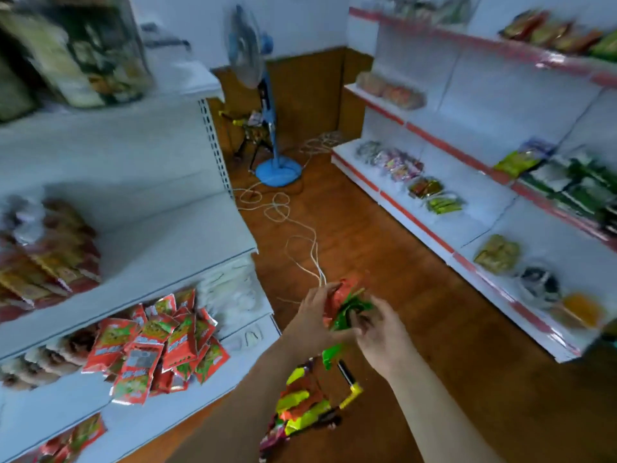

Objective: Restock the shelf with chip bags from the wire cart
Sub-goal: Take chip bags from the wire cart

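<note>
**Loose handful over the open floor**

The biggest risk is the shelf point(140, 262) to the left of your grip: its lower tier already holds a heaped pile of red bags point(157, 345) that spills toward the front lip, so pushing more in carelessly could slide some off the edge. Next, the loose cable point(300, 242) coils on the floor just beyond your grip, and a step toward the shelf could snag it. Directly below your grip sits the wire cart point(310, 402), blurred, with bright bags inside; anything you drop likely lands there or on the floor.

Your left hand point(317, 315) and right hand point(384, 332) both curl partly closed around the same small bunch of chip bags point(347, 305), red and green, fingers pinching from either side. The bunch looks fanned and uneven, so one bag may slip as you turn.
</note>
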{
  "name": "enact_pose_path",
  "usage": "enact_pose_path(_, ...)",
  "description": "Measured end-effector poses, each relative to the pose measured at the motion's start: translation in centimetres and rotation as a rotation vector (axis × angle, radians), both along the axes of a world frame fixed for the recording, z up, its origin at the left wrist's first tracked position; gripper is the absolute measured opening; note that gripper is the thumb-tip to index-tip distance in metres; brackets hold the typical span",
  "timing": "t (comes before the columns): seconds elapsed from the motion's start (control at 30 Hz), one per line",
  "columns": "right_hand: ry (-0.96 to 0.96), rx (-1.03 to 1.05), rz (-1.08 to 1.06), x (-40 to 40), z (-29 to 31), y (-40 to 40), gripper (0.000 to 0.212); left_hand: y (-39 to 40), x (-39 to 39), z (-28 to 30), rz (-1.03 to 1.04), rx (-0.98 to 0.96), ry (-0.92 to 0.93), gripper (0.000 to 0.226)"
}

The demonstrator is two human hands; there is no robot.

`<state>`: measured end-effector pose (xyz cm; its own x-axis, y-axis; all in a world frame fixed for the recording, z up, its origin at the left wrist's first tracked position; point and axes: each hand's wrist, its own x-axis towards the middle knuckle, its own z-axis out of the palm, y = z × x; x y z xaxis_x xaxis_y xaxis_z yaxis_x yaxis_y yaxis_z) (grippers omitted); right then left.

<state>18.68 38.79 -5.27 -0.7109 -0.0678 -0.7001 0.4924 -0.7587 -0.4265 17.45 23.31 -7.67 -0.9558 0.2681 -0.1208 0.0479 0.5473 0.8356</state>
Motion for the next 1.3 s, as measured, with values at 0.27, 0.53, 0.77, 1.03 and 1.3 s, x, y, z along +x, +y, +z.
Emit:
enact_pose_path(0.27, 0.138, 0.254, 0.029, -6.1, 5.8, 22.3, 0.048, 21.8, -8.2, 6.5, -0.219, 0.011, 0.139, 0.092)
enact_pose_path(0.53, 0.22, 0.79, 0.1, -13.0, 7.4, 36.1, 0.061, 34.5, -17.7, 9.6, 0.124, 0.606, -0.226, 0.029)
enact_pose_path(0.77, 0.402, 1.052, 0.163, -24.1, 8.5, 42.4, 0.068, 42.7, -30.6, 8.3, 0.074, 0.683, -0.419, 0.026)
enact_pose_path(1.03, 0.27, 1.185, 0.044, -39.2, 9.3, 49.4, 0.05, 50.1, -46.0, 9.6, -0.1, 0.727, -0.644, 0.03)
enact_pose_path(1.3, 0.199, 1.008, -0.07, -54.8, 4.4, 57.0, 0.05, 57.8, -62.5, 7.6, -0.475, 0.308, -0.523, 0.035)
